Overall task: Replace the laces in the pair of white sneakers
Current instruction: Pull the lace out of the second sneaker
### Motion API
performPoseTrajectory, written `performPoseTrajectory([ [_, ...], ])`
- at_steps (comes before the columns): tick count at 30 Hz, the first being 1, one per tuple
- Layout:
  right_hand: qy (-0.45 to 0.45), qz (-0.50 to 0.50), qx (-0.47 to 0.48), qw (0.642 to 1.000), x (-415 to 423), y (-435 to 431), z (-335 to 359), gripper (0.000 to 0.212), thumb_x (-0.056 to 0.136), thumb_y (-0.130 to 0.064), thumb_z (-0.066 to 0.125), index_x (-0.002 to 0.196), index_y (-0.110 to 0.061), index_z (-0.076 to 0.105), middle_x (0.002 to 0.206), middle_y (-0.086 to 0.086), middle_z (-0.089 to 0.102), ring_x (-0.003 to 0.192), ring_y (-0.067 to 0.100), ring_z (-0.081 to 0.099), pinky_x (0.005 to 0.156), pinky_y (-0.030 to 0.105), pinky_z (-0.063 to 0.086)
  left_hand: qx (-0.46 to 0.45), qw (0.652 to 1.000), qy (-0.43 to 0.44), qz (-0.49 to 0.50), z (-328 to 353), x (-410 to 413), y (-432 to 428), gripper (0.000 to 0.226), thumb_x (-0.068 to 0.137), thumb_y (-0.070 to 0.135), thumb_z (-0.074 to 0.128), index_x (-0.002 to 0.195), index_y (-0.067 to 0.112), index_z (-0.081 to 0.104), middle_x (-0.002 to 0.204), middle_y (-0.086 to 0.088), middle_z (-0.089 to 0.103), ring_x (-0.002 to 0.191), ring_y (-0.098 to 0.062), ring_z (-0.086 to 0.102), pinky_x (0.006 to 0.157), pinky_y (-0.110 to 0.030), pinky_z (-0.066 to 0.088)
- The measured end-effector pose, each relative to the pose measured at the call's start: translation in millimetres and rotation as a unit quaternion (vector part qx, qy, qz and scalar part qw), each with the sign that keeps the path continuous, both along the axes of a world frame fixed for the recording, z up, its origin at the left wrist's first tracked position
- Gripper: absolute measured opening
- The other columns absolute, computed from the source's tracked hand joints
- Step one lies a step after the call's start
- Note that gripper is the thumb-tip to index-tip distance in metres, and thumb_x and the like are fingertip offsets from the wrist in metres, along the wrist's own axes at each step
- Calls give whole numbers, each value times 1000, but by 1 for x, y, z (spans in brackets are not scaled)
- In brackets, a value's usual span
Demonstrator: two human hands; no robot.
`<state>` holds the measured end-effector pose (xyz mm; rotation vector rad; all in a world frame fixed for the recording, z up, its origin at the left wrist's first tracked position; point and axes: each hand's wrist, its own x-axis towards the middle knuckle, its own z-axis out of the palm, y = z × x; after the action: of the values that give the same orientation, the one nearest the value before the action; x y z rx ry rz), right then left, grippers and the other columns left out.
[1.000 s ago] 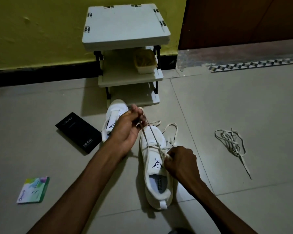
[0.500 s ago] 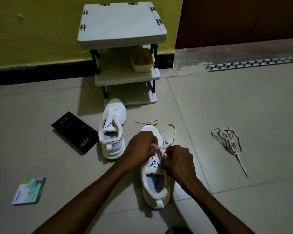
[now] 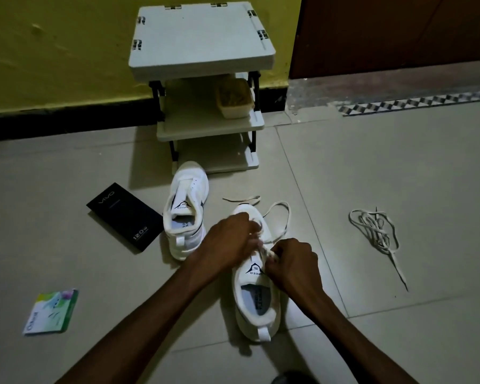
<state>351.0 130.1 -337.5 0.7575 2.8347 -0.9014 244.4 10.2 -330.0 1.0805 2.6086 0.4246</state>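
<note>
**Two grips on one lace, one sneaker waiting**

Two white sneakers stand on the tiled floor [image 3: 399, 162], both with heels toward the person. The near sneaker [image 3: 257, 306] sits between the forearms. It is smooth and rounded, with a pull tab at the heel and a black triangle logo on the tongue. The far sneaker [image 3: 187, 206] stands just beside it to the left, its tongue bare, with the toe close to the rack.

Both hands meet over the near sneaker's tongue. The left grip [image 3: 227, 242] is curled over the eyelets with its fingertips closed on the lace [image 3: 284, 220]. The right grip [image 3: 291, 264] is clenched too and pinches the same flat, pale lace just above the logo. From there the lace runs out in a slack loop past the toe, and one end lies flat on the tile beyond.

I count two laces in all. The loose lace [image 3: 374, 231] lies well apart to the right in a tangled heap, with one tail trailing straight toward the person.

There is one rack [image 3: 203, 37] against the yellow wall [image 3: 53, 51]. It has three pale, squarish shelves on thin black legs. One rectangular tub [image 3: 234, 99] sits on the middle shelf, and what it holds is too dim to make out. One flat black box [image 3: 125, 214] with pale lettering lies left of the far sneaker. One small green packet [image 3: 52, 311] lies nearer, at the left.
</note>
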Motion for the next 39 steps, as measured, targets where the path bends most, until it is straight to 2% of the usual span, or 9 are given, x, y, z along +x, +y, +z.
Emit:
performPoseTrajectory([
  [3,8,-6,0,1000,1,0,0,15,72,-27,71,72,-13,67,55,-7,51,54,12,54,46,17,33,-78,993,91,0,-2,8,8,17,92,31,58,99,18,66,105,-3,59,100,-25,61,72,-30,40],
  [6,3,-10,5,1000,1,1,0,14,71,-24,69,71,-11,66,53,-6,50,51,11,50,44,17,31,82,990,-7,115,8,1,12,12,88,19,62,77,19,67,89,-1,68,90,-22,62,68,-24,35],
  [8,0,-14,-1,1000,1,3,-1,13,71,-24,69,72,-11,67,55,-5,53,51,10,51,45,18,33,261,915,-192,242,21,-11,9,23,92,14,59,71,20,65,71,3,66,73,-18,60,65,-22,39],
  [10,-5,-14,1,1000,1,4,-2,13,73,-25,70,73,-12,68,56,-5,55,53,10,54,47,18,35,374,845,-211,318,33,-27,-1,24,98,20,55,76,21,65,59,10,55,59,-10,49,57,-23,37],
  [17,-9,8,32,999,2,0,0,17,78,-31,67,81,-14,68,68,-2,62,59,12,56,52,20,41,47,964,-121,231,26,-29,-22,35,89,44,64,111,18,60,121,-5,53,107,-23,57,86,-29,42],
  [20,-13,36,56,998,0,-1,1,29,85,-45,62,84,-17,66,72,-4,62,60,11,55,54,21,41,41,975,-6,217,21,4,-19,33,90,43,63,105,15,56,124,-8,43,105,-28,56,88,-39,47],
  [24,-28,74,111,991,-12,-4,-3,28,87,-47,57,80,-20,55,76,-1,59,68,18,59,58,26,43,-47,981,-40,185,2,32,-8,48,87,48,62,120,15,52,121,-6,58,113,-27,56,87,-34,42],
  [31,-55,32,77,995,-16,11,-6,19,79,-27,61,71,-10,61,57,-2,47,52,17,43,42,21,26,115,912,-231,319,-10,20,-26,25,74,9,69,83,32,65,69,8,60,71,-21,61,73,-33,52],
  [39,50,146,65,986,-47,11,9,15,85,-24,64,98,-25,71,98,-2,65,88,18,63,71,27,48,164,900,-205,347,-18,27,-20,23,67,13,73,84,26,67,67,9,64,66,-9,61,68,-26,50],
])
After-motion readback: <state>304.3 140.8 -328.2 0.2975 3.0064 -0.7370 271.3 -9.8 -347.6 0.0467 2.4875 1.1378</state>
